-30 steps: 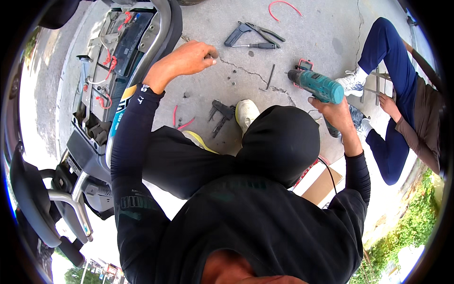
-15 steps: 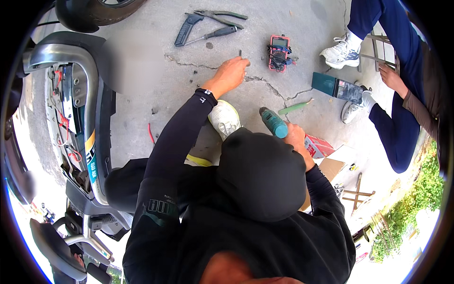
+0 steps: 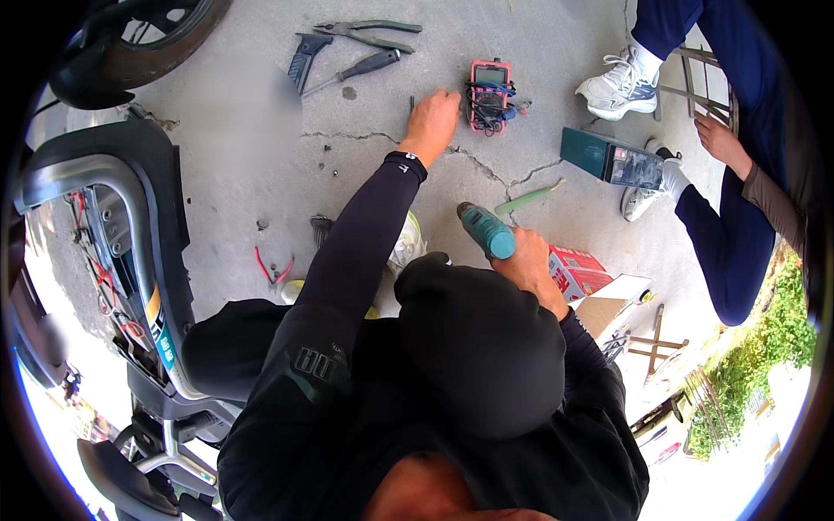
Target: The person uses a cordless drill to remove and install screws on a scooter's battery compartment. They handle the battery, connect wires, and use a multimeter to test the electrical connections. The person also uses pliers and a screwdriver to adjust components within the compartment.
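My right hand point(image 3: 526, 262) grips a teal cordless drill point(image 3: 486, 231), whose dark chuck points up and left. Ahead of me, my left hand point(image 3: 433, 122) is low over the concrete, its fingers curled and partly hidden; what they hold, if anything, I cannot make out. Just right of those fingers lies a red-framed multimeter point(image 3: 491, 100) wrapped in its dark leads. A short dark rod point(image 3: 412, 103) lies left of the hand. Farther left are pliers point(image 3: 373, 33), a screwdriver point(image 3: 369, 65) and a dark-handled tool point(image 3: 306, 59).
An electric scooter point(image 3: 113, 174) stands along the left. Red-handled pliers point(image 3: 274, 267) lie near my foot. To the right are a green knife-like tool point(image 3: 530, 198), a dark green box point(image 3: 608, 158), a red box point(image 3: 578, 271) and another person's shoe point(image 3: 618, 85) and hand point(image 3: 723, 146).
My left hand has moved right, past the short rod and closer to the multimeter. The whole view has shifted a little. The drill stays in my right hand.
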{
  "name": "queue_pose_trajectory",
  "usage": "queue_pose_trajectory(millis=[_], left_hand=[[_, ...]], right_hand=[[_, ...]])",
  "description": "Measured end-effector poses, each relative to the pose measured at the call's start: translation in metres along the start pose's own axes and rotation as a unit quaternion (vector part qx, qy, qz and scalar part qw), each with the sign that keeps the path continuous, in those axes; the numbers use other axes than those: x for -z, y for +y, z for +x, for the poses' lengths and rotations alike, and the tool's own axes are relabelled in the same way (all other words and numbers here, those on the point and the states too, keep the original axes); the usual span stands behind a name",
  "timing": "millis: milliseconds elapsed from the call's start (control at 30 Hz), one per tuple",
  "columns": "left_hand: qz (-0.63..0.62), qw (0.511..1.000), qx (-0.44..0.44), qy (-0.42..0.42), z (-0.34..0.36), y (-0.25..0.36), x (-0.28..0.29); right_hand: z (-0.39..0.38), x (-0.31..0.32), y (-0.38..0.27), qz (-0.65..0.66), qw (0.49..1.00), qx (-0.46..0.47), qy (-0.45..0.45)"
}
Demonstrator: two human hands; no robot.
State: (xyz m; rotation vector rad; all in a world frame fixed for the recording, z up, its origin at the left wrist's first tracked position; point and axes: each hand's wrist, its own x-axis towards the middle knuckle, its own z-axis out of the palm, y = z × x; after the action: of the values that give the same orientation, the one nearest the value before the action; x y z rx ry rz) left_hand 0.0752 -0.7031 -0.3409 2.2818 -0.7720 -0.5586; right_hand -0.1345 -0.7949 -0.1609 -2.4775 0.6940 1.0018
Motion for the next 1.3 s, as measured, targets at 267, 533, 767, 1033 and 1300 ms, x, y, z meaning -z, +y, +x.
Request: queue_pose_trajectory(millis=[267, 533, 767, 1033, 1300], left_hand=[[-0.236, 0.961, 0.138, -0.038, -0.023, -0.010, 0.060], [-0.589, 0.782, 0.137, 0.152, -0.141, 0.009, 0.285], [-0.776, 0.606, -0.040, 0.172, -0.228, 0.011, 0.381], [-0.773, 0.612, -0.036, 0.163, -0.261, 0.005, 0.386], [-0.700, 0.668, 0.088, 0.237, -0.256, 0.007, 0.381]], right_hand=[[0.001, 0.000, 0.006, 0.003, 1.000, 0.009, 0.000], [0.025, -0.004, 0.038, 0.046, 0.985, 0.166, -0.003], [0.073, -0.043, -0.026, -0.107, 0.930, 0.271, 0.224], [0.110, -0.064, -0.006, -0.276, 0.908, 0.275, 0.151], [0.046, 0.082, -0.171, 0.115, 0.900, 0.386, 0.170]])
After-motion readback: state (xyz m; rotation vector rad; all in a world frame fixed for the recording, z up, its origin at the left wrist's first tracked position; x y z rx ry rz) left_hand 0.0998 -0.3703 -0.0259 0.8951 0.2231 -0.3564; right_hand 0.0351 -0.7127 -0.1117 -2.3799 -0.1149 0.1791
